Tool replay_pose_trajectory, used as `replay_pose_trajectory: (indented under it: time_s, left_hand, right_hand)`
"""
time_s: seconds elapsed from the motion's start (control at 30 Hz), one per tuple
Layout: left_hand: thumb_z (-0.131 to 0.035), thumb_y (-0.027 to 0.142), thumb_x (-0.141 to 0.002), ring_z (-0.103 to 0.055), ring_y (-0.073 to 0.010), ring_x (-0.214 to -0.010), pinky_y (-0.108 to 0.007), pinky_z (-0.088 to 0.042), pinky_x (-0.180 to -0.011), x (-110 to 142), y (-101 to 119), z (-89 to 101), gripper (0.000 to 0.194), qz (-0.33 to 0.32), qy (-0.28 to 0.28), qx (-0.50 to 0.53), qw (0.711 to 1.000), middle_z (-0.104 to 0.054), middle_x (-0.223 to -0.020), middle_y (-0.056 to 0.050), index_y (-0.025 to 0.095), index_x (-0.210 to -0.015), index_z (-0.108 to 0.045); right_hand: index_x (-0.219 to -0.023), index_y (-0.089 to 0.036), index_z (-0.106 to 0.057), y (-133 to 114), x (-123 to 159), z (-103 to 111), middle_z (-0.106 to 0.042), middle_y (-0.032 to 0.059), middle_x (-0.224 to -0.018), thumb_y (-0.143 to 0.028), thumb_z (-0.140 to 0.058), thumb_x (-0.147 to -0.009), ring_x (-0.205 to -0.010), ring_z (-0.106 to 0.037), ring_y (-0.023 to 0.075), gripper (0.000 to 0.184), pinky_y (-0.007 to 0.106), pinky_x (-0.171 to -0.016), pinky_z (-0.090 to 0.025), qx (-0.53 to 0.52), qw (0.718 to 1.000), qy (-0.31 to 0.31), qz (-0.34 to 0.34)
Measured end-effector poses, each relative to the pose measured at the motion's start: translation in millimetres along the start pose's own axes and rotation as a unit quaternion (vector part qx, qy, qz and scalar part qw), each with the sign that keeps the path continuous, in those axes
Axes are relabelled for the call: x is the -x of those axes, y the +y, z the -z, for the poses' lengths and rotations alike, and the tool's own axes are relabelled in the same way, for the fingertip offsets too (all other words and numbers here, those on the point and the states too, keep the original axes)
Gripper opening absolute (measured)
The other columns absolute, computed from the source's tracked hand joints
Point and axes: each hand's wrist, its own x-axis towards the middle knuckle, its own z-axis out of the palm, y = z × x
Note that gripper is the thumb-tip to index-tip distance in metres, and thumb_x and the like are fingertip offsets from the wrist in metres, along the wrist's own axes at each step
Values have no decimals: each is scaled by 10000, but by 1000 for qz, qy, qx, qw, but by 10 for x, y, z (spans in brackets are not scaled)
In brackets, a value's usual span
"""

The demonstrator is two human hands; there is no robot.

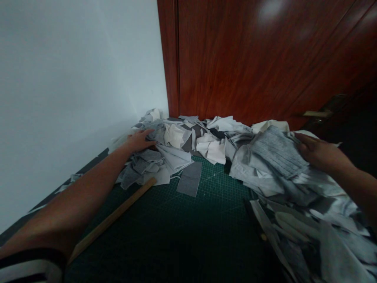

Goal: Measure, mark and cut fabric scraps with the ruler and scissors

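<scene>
A heap of grey and white fabric scraps lies across the far side of a dark green cutting mat. My left hand reaches far forward and rests on the left part of the heap, fingers laid over grey pieces near the wall. My right hand is at the right, fingers curled over the edge of a ribbed grey fabric piece on top of a larger pile. A single grey rectangle of cloth lies flat on the mat between the two hands.
A long wooden stick lies diagonally on the mat under my left forearm. A white wall borders the left; a red-brown wooden door stands behind the scraps. More scraps spill down the right side.
</scene>
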Motion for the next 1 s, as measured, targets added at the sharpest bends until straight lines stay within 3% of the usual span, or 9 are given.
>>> replay_pose_trajectory:
  time_s: [0.1,0.2,0.33,0.5,0.67,0.73,0.83,0.93,1.0]
  left_hand:
    - [-572,653,-869,-435,-495,-1384,-670,-336,-1073,-137,3,-27,748,-2,-29,-17,999,-533,-1487,-195,318,-1532,-486]
    - [-628,594,-842,-448,-518,-1347,-675,-326,-1052,-198,34,-62,630,-11,-20,-22,999,-571,-1426,-201,312,-1406,-633]
    - [-646,449,-851,-466,-472,-1325,-631,-311,-1064,-146,103,-76,356,-27,13,-24,999,-594,-1375,-173,274,-1135,-770]
    - [-427,385,-993,-480,-384,-1305,-522,-414,-1006,-47,55,133,389,36,134,12,990,-523,-1435,-189,198,-1231,-673]
    - [-476,328,-983,-605,-220,-931,-334,-467,-841,120,-90,594,245,48,259,212,941,-675,-1001,-69,180,-1078,-646]
    - [-496,293,-977,-584,-168,-844,-295,-458,-799,295,-55,805,199,13,299,281,912,-668,-947,-16,192,-1079,-633]
    - [-558,268,-957,-572,-129,-894,-271,-454,-859,681,177,1153,129,-95,326,332,880,-686,-966,20,204,-1006,-659]
    - [-558,220,-939,-625,-157,-976,-324,-486,-919,1146,580,1503,162,-241,260,350,867,-705,-1041,-17,204,-959,-718]
    - [-602,231,-913,-667,-186,-988,-354,-512,-904,1441,870,1690,156,-307,184,364,860,-715,-1024,-25,216,-969,-747]
  right_hand:
    - [-1586,-254,-420,-57,32,-53,-510,180,-1538,-515,-366,-999,-1317,-559,375,644,451,-1022,-434,72,997,-33,0]
    - [-1562,-193,-432,-55,27,2,-619,243,-1380,-596,-314,-991,-1209,-630,391,709,447,-964,-474,108,994,-20,-30]
    - [-1497,-208,-505,-4,75,84,-697,224,-1190,-602,-247,-978,-1079,-674,388,701,451,-862,-503,147,989,-17,-31]
    - [-1415,-145,-551,-217,254,81,-629,259,-1315,-576,-253,-950,-1190,-577,459,700,576,-931,-467,187,975,123,3]
    - [-1262,-191,-620,-934,498,156,-687,241,-1169,-447,-471,-897,-1159,-611,404,470,515,-981,-489,63,972,203,98]
    - [-1215,-211,-634,-1300,627,191,-706,204,-1103,-412,-537,-880,-1081,-661,375,403,489,-950,-522,-34,969,195,147]
    - [-1186,-225,-647,-1883,824,222,-719,139,-1049,-403,-584,-900,-937,-702,320,343,480,-845,-564,-182,947,133,227]
    - [-1248,-230,-629,-2471,967,269,-708,101,-1148,-381,-638,-912,-943,-694,263,368,432,-819,-577,-323,897,59,297]
    - [-1368,-261,-561,-2814,1022,336,-634,86,-1348,-359,-725,-869,-1049,-669,246,534,406,-866,-578,-421,836,19,352]
